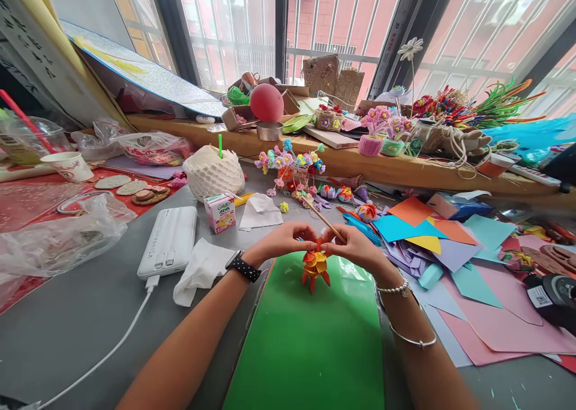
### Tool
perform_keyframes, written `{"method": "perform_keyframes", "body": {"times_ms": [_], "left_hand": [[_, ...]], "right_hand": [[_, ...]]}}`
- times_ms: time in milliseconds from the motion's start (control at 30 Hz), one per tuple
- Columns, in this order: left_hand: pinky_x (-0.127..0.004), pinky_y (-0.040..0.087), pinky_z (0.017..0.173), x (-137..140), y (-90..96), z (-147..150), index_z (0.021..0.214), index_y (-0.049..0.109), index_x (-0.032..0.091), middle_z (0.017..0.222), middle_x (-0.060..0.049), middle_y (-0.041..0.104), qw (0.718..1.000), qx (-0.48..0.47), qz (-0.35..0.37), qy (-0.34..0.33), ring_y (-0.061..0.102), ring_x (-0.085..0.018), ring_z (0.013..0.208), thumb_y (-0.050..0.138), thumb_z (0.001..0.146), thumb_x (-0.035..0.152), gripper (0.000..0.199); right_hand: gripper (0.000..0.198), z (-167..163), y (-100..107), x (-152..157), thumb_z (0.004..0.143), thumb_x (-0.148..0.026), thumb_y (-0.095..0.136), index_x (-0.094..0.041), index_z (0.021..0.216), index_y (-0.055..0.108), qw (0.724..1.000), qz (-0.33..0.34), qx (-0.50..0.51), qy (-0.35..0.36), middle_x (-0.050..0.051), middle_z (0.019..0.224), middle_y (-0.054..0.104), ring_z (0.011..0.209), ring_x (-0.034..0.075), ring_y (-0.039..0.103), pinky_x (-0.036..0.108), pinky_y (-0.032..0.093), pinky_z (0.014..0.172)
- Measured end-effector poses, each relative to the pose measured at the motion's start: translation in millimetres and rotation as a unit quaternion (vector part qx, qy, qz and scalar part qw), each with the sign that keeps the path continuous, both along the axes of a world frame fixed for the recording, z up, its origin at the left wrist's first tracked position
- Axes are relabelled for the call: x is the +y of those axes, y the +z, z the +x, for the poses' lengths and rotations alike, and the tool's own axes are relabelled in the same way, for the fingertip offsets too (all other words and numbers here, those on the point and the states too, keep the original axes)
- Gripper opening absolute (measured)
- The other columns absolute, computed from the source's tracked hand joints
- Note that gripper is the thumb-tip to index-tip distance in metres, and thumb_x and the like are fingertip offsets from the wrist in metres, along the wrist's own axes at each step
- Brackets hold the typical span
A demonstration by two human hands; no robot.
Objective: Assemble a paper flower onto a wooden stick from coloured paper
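An orange and yellow folded paper flower [315, 266] hangs between my hands, its pointed orange petals just over the green mat [310, 338]. My left hand [292, 240] pinches its upper edge from the left. From the other side, the fingers of my right hand [350, 246] are closed on the flower's top. A thin wooden stick [321, 216] also rests in my right hand, slanting up to the left. The fingertips partly hide the top of the flower.
Coloured paper sheets [499, 308] pile up on the right. A white power bank [168, 242] with a cable, a crumpled tissue [202, 270] and a small pink box [220, 212] lie to the left. Beaded flowers [290, 165] stand behind my hands, below a wooden ledge [333, 161].
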State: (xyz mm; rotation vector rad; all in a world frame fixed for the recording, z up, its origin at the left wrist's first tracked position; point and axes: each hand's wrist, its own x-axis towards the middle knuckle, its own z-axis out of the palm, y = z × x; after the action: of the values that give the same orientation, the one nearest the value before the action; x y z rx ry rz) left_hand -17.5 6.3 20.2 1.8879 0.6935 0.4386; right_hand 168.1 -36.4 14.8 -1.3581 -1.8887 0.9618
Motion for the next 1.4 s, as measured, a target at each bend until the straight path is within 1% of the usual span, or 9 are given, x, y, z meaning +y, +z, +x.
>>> {"method": "perform_keyframes", "body": {"times_ms": [233,400,600,800,967,1167,1267,1400], "left_hand": [[-0.021,0.04,0.062,-1.1,0.6,2.8,0.079,0.057,0.013,0.077,-0.002,0.06,0.999,0.022,0.009,0.033,0.054,-0.012,0.072,0.057,0.068,0.029,0.02],[-0.022,0.041,0.062,-1.9,1.9,2.7,0.079,0.057,0.012,0.077,-0.003,0.06,0.999,0.027,0.008,0.037,0.054,-0.012,0.071,0.057,0.068,0.031,0.022],[-0.021,0.04,0.061,-3.1,2.4,3.5,0.077,0.055,0.012,0.076,-0.003,0.059,0.999,0.027,0.007,0.041,0.052,-0.011,0.069,0.058,0.067,0.03,0.022],[-0.021,0.04,0.061,-3.5,1.7,4.7,0.079,0.055,0.012,0.076,-0.002,0.058,0.999,0.012,0.003,0.035,0.052,-0.011,0.07,0.057,0.068,0.032,0.022],[-0.021,0.04,0.062,-1.6,-1.0,4.3,0.081,0.056,0.012,0.077,-0.002,0.057,1.0,-0.016,-0.006,0.023,0.052,-0.011,0.071,0.056,0.069,0.036,0.026],[-0.023,0.04,0.064,-0.1,-4.7,4.2,0.08,0.055,0.012,0.079,-0.002,0.057,0.998,-0.037,-0.047,0.013,0.052,-0.011,0.071,0.058,0.067,0.038,0.029],[-0.022,0.04,0.063,0.6,-6.1,4.6,0.08,0.054,0.013,0.077,-0.002,0.057,0.998,-0.033,-0.048,0.01,0.052,-0.011,0.07,0.058,0.068,0.037,0.027],[-0.023,0.041,0.063,2.1,-8.3,4.6,0.08,0.053,0.013,0.079,-0.002,0.057,0.999,-0.028,-0.043,0.004,0.052,-0.012,0.071,0.058,0.068,0.036,0.026]], "right_hand": [[0.021,-0.4,-7.8,3.5,0.066,-0.035,0.06,-0.015,0.073,0.056,0.999,-0.015,0.029,0.0,0.001,0.067,0.057,0.061,0.012,0.053,0.023,0.04,0.051],[0.02,0.5,-12.9,5.8,0.067,-0.033,0.06,-0.016,0.074,0.053,0.999,-0.033,0.04,0.006,0.001,0.069,0.057,0.064,0.013,0.054,0.024,0.041,0.054],[0.02,0.5,-16.6,7.2,0.066,-0.032,0.061,-0.016,0.073,0.051,0.998,-0.039,0.054,0.006,0.001,0.068,0.056,0.063,0.013,0.053,0.024,0.041,0.054],[0.018,-0.6,-12.5,5.7,0.066,-0.03,0.061,-0.016,0.071,0.05,0.996,-0.054,0.071,0.009,0.0,0.067,0.055,0.062,0.012,0.052,0.024,0.041,0.055],[0.021,-0.9,-6.0,3.0,0.066,-0.032,0.06,-0.014,0.073,0.053,0.994,-0.067,0.085,0.006,0.0,0.067,0.055,0.062,0.012,0.052,0.024,0.041,0.055],[0.022,-0.5,-2.1,1.4,0.07,-0.036,0.057,-0.014,0.076,0.056,0.998,-0.04,0.051,0.011,0.0,0.063,0.054,0.057,0.01,0.048,0.021,0.038,0.051],[0.021,0.3,-0.4,0.6,0.071,-0.035,0.056,-0.014,0.074,0.056,0.999,-0.031,0.039,0.023,0.0,0.064,0.054,0.058,0.01,0.048,0.021,0.038,0.051],[0.021,1.8,1.1,0.1,0.072,-0.035,0.055,-0.014,0.075,0.056,0.998,-0.038,0.034,0.037,0.0,0.063,0.055,0.058,0.01,0.048,0.021,0.037,0.051]]}}
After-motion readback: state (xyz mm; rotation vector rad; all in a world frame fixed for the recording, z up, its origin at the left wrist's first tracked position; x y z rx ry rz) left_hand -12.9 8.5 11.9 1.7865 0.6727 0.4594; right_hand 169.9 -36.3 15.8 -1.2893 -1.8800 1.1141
